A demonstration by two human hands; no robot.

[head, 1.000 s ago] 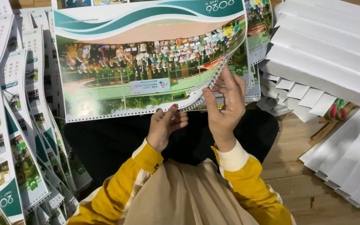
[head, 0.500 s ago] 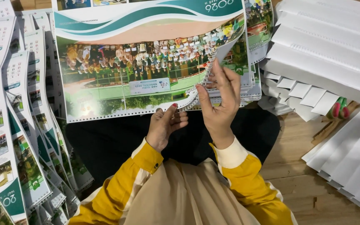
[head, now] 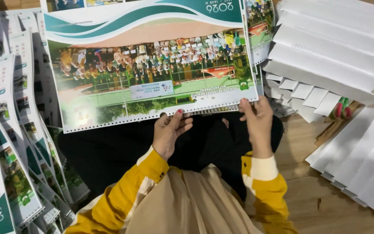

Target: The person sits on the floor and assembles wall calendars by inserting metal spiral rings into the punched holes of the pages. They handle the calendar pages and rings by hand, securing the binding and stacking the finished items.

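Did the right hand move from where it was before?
Yes. The right hand went down and to the right. Earlier it was raised over the calendar picture, holding up the wire; now it sits at the calendar's bottom right corner.
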